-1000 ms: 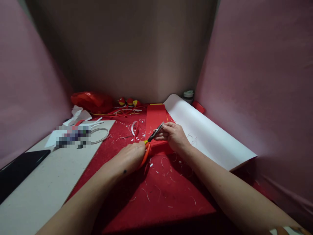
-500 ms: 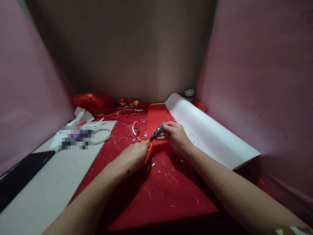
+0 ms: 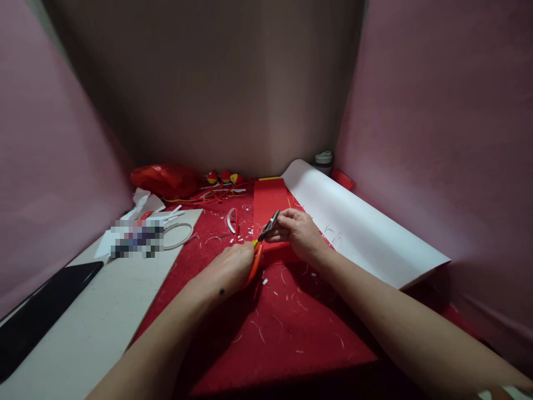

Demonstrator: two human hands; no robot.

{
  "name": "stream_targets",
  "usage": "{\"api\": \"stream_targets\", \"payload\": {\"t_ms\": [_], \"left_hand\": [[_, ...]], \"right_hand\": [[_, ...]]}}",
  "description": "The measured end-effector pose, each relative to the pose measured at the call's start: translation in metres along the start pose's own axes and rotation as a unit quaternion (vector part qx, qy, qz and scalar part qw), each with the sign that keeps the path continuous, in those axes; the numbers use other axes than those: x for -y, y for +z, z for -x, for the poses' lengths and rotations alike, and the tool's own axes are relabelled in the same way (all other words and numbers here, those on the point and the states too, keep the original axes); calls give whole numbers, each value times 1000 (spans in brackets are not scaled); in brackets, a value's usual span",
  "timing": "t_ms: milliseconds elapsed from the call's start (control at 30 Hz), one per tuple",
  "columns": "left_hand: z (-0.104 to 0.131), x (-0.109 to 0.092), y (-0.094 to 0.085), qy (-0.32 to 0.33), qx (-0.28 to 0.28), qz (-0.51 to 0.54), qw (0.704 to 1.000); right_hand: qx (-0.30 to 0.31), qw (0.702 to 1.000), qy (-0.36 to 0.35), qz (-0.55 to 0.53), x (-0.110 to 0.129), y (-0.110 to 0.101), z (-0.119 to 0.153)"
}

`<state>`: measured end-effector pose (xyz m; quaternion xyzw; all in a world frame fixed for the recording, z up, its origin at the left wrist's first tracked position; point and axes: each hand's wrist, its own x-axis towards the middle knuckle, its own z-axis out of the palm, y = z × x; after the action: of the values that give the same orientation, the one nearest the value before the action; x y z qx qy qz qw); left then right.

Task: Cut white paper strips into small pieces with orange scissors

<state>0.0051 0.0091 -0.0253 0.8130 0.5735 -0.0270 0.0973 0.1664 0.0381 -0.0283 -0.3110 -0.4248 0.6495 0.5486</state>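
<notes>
My left hand (image 3: 235,264) is wrapped round the orange and yellow handles of a pair of scissors (image 3: 255,260). Their dark blades point up and to the right, towards my right hand (image 3: 302,230). Thumb and fingers of that hand are pinched together beside the blade tips; what lies between them is too small to make out. Under both hands is a flat red sheet (image 3: 270,200) with a ribbed near part. A curled red and white strip (image 3: 232,222) lies just left of it.
Thread ends and white scraps litter the red cloth (image 3: 291,344). A large curled white sheet (image 3: 358,222) lies at right, a lidded jar (image 3: 323,161) behind it. At left are a pale board (image 3: 137,300), a black flat object (image 3: 50,311) and a red plastic bag (image 3: 166,179).
The whole view has shifted slightly, so things sit a little further right. Both hands keep nearly the same pose, with the scissors still beside the right fingertips.
</notes>
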Motion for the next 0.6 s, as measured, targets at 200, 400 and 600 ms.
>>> {"api": "stream_targets", "payload": {"t_ms": [200,400,600], "left_hand": [[4,-6,-6,27,-20,95,995],[10,-20,-13,-13,-27,233,972],[13,-31,-20,-45,-2,300,953]], "right_hand": [[7,1000,-13,-5,-1,-2,-1],[1,1000,-12,4,0,-3,-2],[1,1000,-9,17,0,-4,-2]]}}
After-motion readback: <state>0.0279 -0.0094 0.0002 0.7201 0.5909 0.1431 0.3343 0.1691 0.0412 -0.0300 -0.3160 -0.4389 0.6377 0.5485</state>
